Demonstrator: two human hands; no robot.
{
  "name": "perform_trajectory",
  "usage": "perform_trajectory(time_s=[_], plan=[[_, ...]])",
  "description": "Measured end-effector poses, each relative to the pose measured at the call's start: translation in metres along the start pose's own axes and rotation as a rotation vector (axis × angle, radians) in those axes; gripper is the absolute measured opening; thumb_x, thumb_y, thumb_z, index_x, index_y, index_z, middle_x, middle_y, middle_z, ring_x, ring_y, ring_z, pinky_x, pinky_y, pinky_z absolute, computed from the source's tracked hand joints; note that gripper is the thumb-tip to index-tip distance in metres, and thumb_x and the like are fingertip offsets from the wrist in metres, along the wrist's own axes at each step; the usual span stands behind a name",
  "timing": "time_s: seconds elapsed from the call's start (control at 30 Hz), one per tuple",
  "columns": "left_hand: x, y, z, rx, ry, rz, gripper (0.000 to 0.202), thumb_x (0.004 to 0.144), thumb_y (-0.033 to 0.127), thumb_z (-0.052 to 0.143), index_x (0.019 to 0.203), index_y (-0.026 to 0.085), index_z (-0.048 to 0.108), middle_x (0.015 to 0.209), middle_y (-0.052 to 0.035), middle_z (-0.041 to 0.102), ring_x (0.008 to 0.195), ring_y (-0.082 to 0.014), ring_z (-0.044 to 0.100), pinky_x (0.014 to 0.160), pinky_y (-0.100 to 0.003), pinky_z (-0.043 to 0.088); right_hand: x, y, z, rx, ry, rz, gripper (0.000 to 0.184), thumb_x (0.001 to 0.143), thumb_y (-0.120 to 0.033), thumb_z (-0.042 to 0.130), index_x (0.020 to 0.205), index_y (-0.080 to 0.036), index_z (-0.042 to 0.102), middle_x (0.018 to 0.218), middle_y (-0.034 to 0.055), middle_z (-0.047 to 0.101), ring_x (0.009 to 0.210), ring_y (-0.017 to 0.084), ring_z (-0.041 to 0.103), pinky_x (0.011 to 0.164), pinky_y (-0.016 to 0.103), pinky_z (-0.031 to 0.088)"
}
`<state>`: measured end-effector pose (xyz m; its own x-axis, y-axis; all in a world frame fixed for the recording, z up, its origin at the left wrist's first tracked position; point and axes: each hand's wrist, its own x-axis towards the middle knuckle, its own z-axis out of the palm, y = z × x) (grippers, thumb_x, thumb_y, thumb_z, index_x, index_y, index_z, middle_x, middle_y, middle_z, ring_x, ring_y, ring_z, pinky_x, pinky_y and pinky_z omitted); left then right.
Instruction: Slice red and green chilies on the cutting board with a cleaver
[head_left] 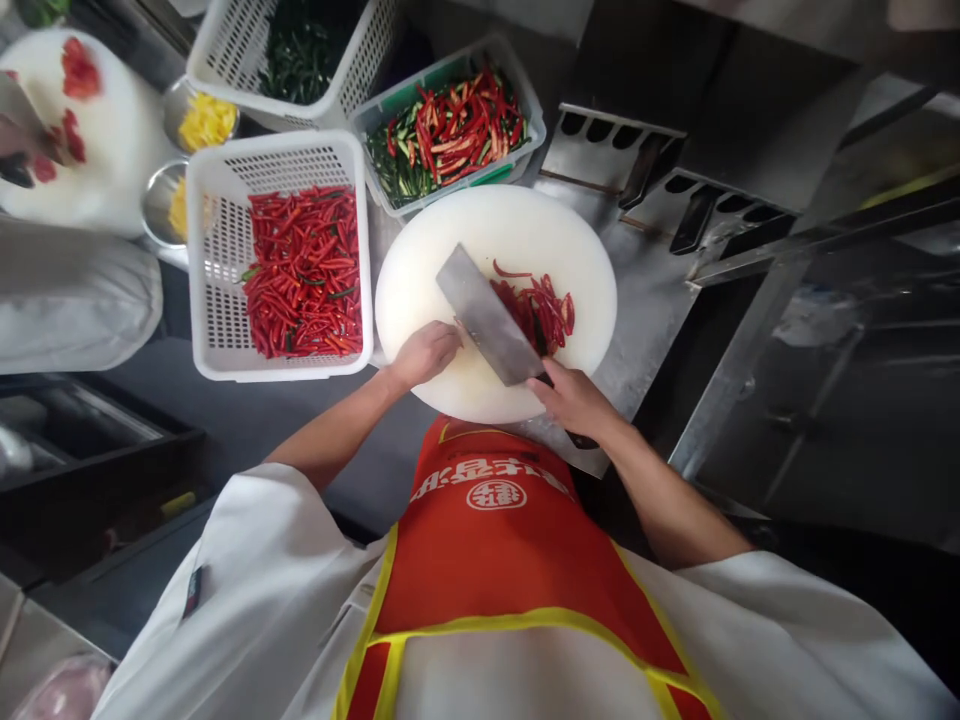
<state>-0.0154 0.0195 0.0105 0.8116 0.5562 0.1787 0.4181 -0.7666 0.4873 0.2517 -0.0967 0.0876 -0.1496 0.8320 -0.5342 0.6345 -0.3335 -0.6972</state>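
A steel table (pixel 651 305) with a dull sheen fills the middle. Along its far edge stand dark panels (pixel 645 60) above slotted metal plates (pixel 589 155). To the right runs a metal frame (pixel 724 375), and the dim space behind it may hold shelving, too murky to be sure. A dark unit (pixel 180 448) sits low at left, near pale floor (pixel 45 640). The light is soft and uneven.

the right grip (pixel 576 400) holds a cleaver (pixel 491 318) beside sliced red chillies (pixel 553 312) on a white board (pixel 412 262), left grip (pixel 427 354) nearby.
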Motion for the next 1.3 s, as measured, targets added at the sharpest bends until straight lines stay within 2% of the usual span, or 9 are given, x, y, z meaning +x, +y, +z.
perform_trajectory(time_s=[0.13, 0.33, 0.4, 0.5, 0.6, 0.77, 1.0, 1.2, 1.3], plan=[[0.014, 0.004, 0.006, 0.004, 0.037, -0.039, 0.027, 0.099, 0.024, 0.039, 0.098, 0.015, 0.065, 0.101, -0.0125, 0.065, 0.094, -0.0216, 0.060, 0.084, -0.040, 0.053, -0.035, 0.035, -0.012, 0.482, 0.174, 0.145, 0.031, 0.090, -0.054, 0.048, 0.083, -0.025, 0.039, 0.055, -0.0053, 0.049, 0.043, 0.016, 0.049, 0.047, 0.029, 0.042], [0.091, -0.005, 0.026, -0.016, 0.221, -0.220, 0.027, 0.097, 0.031, 0.045, 0.109, 0.015, 0.063, 0.119, -0.0167, 0.061, 0.115, -0.0260, 0.055, 0.099, -0.045, 0.047, -0.073, 0.088, 0.001, 0.754, 0.436, 0.292, 0.036, 0.085, -0.057, 0.058, 0.087, -0.026, 0.041, 0.066, -0.0038, 0.051, 0.045, 0.015, 0.047, 0.043, 0.031, 0.042], [0.111, -0.007, 0.031, 0.014, 0.187, -0.249, 0.037, 0.095, 0.040, 0.050, 0.120, 0.015, 0.059, 0.135, -0.0178, 0.053, 0.131, -0.0315, 0.045, 0.109, -0.053, 0.036, -0.079, 0.100, 0.011, 0.808, 0.439, 0.315, 0.037, 0.084, -0.057, 0.059, 0.086, -0.025, 0.041, 0.066, -0.0043, 0.051, 0.044, 0.014, 0.047, 0.041, 0.030, 0.042], [0.120, 0.001, 0.035, 0.008, 0.028, -0.167, 0.049, 0.096, 0.051, 0.044, 0.130, 0.017, 0.054, 0.144, -0.0155, 0.048, 0.140, -0.0348, 0.034, 0.115, -0.058, 0.026, -0.080, 0.106, 0.022, 0.829, 0.392, 0.306, 0.037, 0.084, -0.057, 0.059, 0.083, -0.024, 0.041, 0.064, -0.0047, 0.051, 0.043, 0.014, 0.048, 0.041, 0.029, 0.041], [0.114, 0.020, 0.040, -0.011, -0.002, -0.136, 0.063, 0.093, 0.061, 0.044, 0.138, 0.017, 0.048, 0.143, -0.0162, 0.049, 0.139, -0.0348, 0.037, 0.115, -0.056, 0.027, -0.074, 0.100, 0.026, 0.833, 0.288, 0.261, 0.034, 0.087, -0.054, 0.056, 0.080, -0.023, 0.042, 0.056, -0.0058, 0.050, 0.041, 0.014, 0.048, 0.042, 0.028, 0.041], [0.115, 0.056, 0.053, 0.009, 0.125, -0.269, 0.088, 0.074, 0.073, 0.063, 0.140, 0.018, 0.046, 0.146, -0.0195, 0.042, 0.137, -0.0392, 0.036, 0.115, -0.059, 0.025, -0.055, 0.080, 0.038, 0.790, 0.142, 0.179, 0.034, 0.089, -0.054, 0.053, 0.082, -0.023, 0.043, 0.059, -0.0060, 0.053, 0.041, 0.012, 0.049, 0.042, 0.026, 0.041], [0.120, 0.064, 0.055, -0.125, 0.348, -0.528, 0.045, 0.087, 0.045, 0.065, 0.124, 0.020, 0.061, 0.138, -0.0133, 0.049, 0.127, -0.0275, 0.048, 0.108, -0.046, 0.042, -0.035, 0.050, 0.059, 0.765, 0.067, 0.104, 0.035, 0.089, -0.058, 0.050, 0.080, -0.025, 0.042, 0.050, -0.0068, 0.049, 0.038, 0.014, 0.047, 0.041, 0.027, 0.039], [0.134, 0.074, 0.027, -0.213, 0.412, -0.590, 0.037, 0.083, 0.038, 0.071, 0.115, 0.021, 0.066, 0.133, -0.0115, 0.054, 0.126, -0.0268, 0.050, 0.108, -0.045, 0.042, -0.045, 0.020, 0.029, 0.778, 0.045, 0.140, 0.034, 0.090, -0.056, 0.050, 0.083, -0.024, 0.043, 0.050, -0.0072, 0.051, 0.039, 0.014, 0.049, 0.041, 0.026, 0.040], [0.155, 0.058, -0.004, -0.213, 0.437, -0.539, 0.034, 0.084, 0.039, 0.070, 0.113, 0.021, 0.066, 0.131, -0.0108, 0.055, 0.125, -0.0259, 0.051, 0.109, -0.043, 0.042, -0.031, -0.007, 0.007, 0.736, 0.057, 0.131, 0.030, 0.091, -0.051, 0.050, 0.083, -0.023, 0.044, 0.048, -0.0072, 0.052, 0.038, 0.013, 0.050, 0.043, 0.025, 0.040]])
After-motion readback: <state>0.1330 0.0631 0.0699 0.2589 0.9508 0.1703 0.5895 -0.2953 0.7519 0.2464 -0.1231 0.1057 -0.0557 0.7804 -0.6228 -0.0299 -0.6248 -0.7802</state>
